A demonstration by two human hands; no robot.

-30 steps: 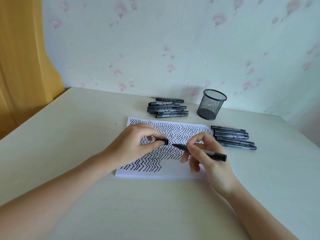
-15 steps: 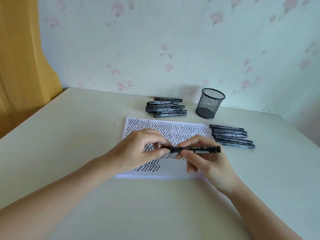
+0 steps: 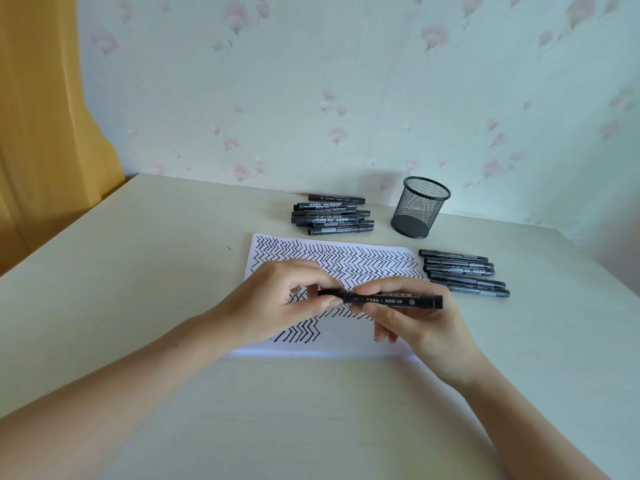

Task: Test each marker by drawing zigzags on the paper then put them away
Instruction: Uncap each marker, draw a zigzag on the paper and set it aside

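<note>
Head view: pale surface (image 3: 138,306), then zigzag-filled paper (image 3: 346,261) near its middle. Mesh cup (image 3: 420,207) stands toward the far edge, a marker pile (image 3: 332,216) left of it; a marker row (image 3: 464,271) lies just right of the paper. Both hands above the paper: left hand (image 3: 277,303) pinches the cap end, right hand (image 3: 415,320) grips the barrel of the marker (image 3: 388,299). Long axis runs left-right; marker row sits nearer the right hand, likely drop spot.

Bare forearms, no sleeves, rings.
</note>
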